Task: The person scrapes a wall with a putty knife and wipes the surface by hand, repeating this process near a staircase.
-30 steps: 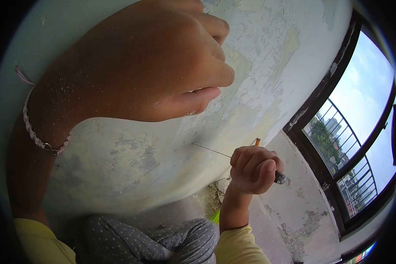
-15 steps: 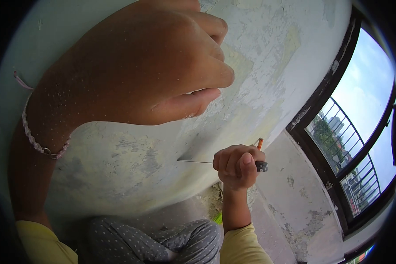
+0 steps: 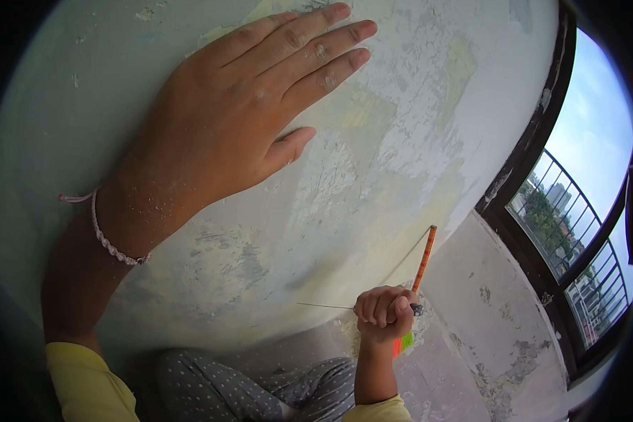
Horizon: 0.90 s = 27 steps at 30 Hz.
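My left hand (image 3: 239, 105) lies spread against the patchy plastered wall (image 3: 373, 169), its fingers stretched toward the upper right, with pale dust on the skin. Lower right, my right hand (image 3: 385, 314) is closed round the dark handle (image 3: 417, 309) of a scraper. The scraper's thin blade (image 3: 323, 305) points left and shows edge-on, apart from my left hand. Behind my right hand, an orange stick (image 3: 424, 259) leans at the wall, above red and green bristles (image 3: 404, 343).
A dark-framed window (image 3: 527, 176) with a railing (image 3: 570, 204) outside is on the right. Below it is a stained, peeling low wall (image 3: 492, 309). My legs in grey dotted trousers (image 3: 218, 387) are folded at the bottom.
My left hand has opened from a loose curl and flattened onto the wall. My right hand has moved lower with the scraper, and more of the orange stick and the bristles shows.
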Motion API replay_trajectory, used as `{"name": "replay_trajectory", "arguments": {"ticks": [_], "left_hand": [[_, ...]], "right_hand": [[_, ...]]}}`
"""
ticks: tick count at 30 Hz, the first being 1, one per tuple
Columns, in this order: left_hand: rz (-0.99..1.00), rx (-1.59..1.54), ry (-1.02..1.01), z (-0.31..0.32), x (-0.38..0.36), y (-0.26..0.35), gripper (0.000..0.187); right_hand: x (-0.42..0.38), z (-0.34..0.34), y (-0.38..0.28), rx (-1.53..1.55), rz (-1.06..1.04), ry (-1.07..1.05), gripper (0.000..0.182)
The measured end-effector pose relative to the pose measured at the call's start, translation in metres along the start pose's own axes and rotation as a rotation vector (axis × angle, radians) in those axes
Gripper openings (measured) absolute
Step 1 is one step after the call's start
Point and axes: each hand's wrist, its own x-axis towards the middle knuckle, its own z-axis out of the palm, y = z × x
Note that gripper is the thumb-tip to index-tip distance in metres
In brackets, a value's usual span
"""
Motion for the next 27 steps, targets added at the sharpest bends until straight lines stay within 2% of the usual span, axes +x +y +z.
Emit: {"name": "replay_trajectory", "arguments": {"ticks": [2, 4, 6, 8, 9, 11, 12, 15, 18, 21, 23, 24, 26, 27], "left_hand": [[-0.185, 0.225, -0.079, -0.005, -0.002, 0.012, 0.079], [-0.198, 0.275, -0.136, -0.008, 0.0, 0.019, 0.08], [-0.223, 0.325, -0.185, -0.007, 0.002, 0.024, 0.082], [-0.255, 0.354, -0.191, 0.0, -0.002, 0.033, 0.077], [-0.253, 0.368, -0.206, 0.004, -0.004, 0.04, 0.077], [-0.282, 0.36, -0.252, 0.011, -0.008, 0.053, 0.078], [-0.276, 0.371, -0.268, 0.017, -0.011, 0.059, 0.078], [-0.238, 0.366, -0.33, 0.035, -0.017, 0.076, 0.078], [-0.206, 0.412, -0.385, 0.052, -0.026, 0.095, 0.077], [-0.071, 0.432, -0.482, 0.069, -0.049, 0.115, 0.077], [0.095, 0.393, -0.67, 0.078, -0.072, 0.131, 0.077], [0.098, 0.391, -0.673, 0.084, -0.089, 0.141, 0.077], [0.405, 0.494, -0.847, 0.086, -0.113, 0.156, 0.083], [0.409, 0.495, -0.847, 0.084, -0.117, 0.156, 0.083]], "right_hand": [[-0.038, -0.03, -0.007, 0.04, 0.099, 0.234, 0.037], [-0.089, -0.073, 0.0, 0.14, 0.28, 0.562, 0.037], [-0.146, -0.111, 0.01, 0.315, 0.323, 0.921, 0.036], [-0.21, -0.145, 0.022, 0.436, 0.284, 1.096, 0.033], [-0.229, -0.149, 0.023, 0.453, 0.298, 1.095, 0.033], [-0.253, -0.148, 0.031, 0.182, 0.561, 1.093, 0.031], [-0.243, -0.137, 0.028, 0.104, 0.64, 0.983, 0.03], [-0.237, -0.144, 0.039, 0.161, 0.732, 0.948, 0.028], [-0.243, -0.156, 0.044, 0.214, 0.734, 1.046, 0.026], [-0.246, -0.154, 0.038, 0.214, 0.706, 1.09, 0.024], [-0.247, -0.151, 0.034, 0.202, 0.697, 1.085, 0.023], [-0.246, -0.151, 0.034, 0.203, 0.708, 1.088, 0.023], [-0.251, -0.154, 0.035, 0.209, 0.718, 1.094, 0.024], [-0.253, -0.157, 0.037, 0.227, 0.736, 1.068, 0.023]]}}
